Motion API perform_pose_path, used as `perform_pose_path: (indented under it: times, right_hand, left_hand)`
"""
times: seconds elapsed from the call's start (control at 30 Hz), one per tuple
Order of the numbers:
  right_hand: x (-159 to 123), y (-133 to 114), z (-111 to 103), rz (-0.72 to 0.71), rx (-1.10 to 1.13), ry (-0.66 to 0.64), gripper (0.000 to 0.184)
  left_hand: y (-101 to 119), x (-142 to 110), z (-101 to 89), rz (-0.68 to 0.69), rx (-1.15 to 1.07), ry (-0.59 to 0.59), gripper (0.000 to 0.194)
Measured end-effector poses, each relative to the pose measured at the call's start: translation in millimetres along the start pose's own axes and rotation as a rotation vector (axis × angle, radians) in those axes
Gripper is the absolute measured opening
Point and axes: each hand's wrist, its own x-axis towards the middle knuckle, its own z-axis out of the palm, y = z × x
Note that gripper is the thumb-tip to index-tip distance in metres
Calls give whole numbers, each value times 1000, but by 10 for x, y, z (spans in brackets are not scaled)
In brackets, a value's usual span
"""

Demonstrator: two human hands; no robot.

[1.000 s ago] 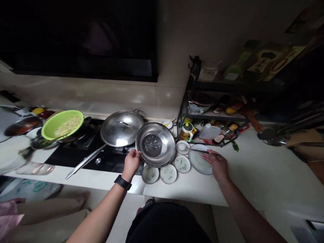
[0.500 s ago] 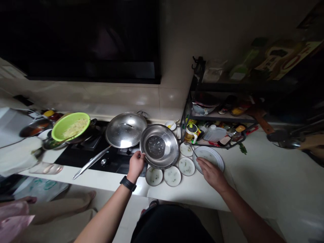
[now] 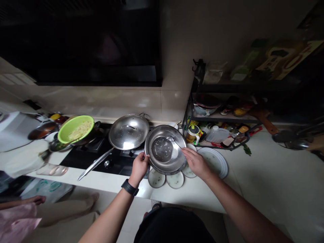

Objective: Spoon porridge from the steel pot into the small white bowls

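Spoon in the metal bowl (image 3: pixel 149 148), right of the lidded pan (image 3: pixel 128 136).
Our left hand (image 3: pixel 140 166) pinches the bowl's near-left rim; our right hand (image 3: pixel 197 163) holds the spoon (image 3: pixel 170 138). We should steady the rim and lift the spoon level.

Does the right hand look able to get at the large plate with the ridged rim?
Probably yes: the large plate lies right beside the right hand, with much of its rim uncovered. That hand holds a spoon, though, which might hamper grasping.
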Motion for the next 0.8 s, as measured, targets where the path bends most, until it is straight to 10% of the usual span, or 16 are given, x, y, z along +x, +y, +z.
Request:
perform_pose_path:
  times: [0.3, 0.8]
  right_hand:
    - [-238, -136, -507, -399, -330, -458, 52]
    - [-242, 125, -357, 330, 210, 95, 31]
  left_hand:
    - [96, -4, -28, 31, 22, 26, 30]
    - [268, -87, -10, 84, 88, 8, 28]
